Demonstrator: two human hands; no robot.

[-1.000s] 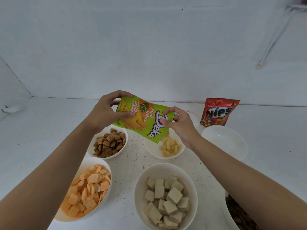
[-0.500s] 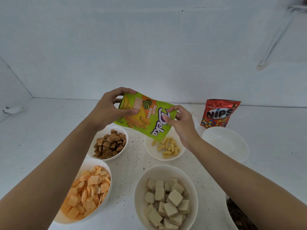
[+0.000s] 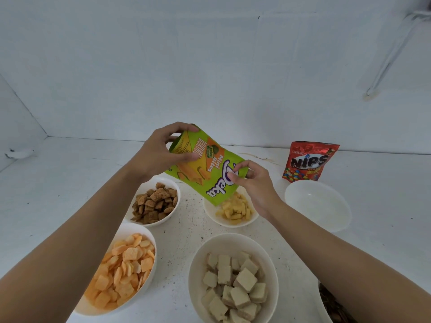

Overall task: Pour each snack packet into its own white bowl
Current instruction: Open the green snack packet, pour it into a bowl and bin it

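While the green packet hangs tilted in the air above the bench, both hands hold it. The left hand grips the raised closed end, with the thumb pressed on the printed face and the fingers curled over the top edge. The right hand pinches the packet's right edge near the lower end between thumb and fingertips. That lower end points down and to the right, over the middle bowl, where a heap of yellow sticks lies. The packet's low corner is just above the sticks; I cannot tell if it touches them, and the packet's mouth is hidden.

To the right of the middle bowl, well apart from it, sits the empty bowl. The red packet stands upright just behind it.

To the left of the middle bowl, under the left wrist, the left bowl holds brown squares. Nearer the person, the orange bowl is full of orange crackers, partly covered by the left forearm. Beside it, the near bowl holds pale cubes. At the lower right, the edge bowl shows only its rim and some dark pieces, with the right forearm across it. Dark crumbs speckle the bench between the bowls.
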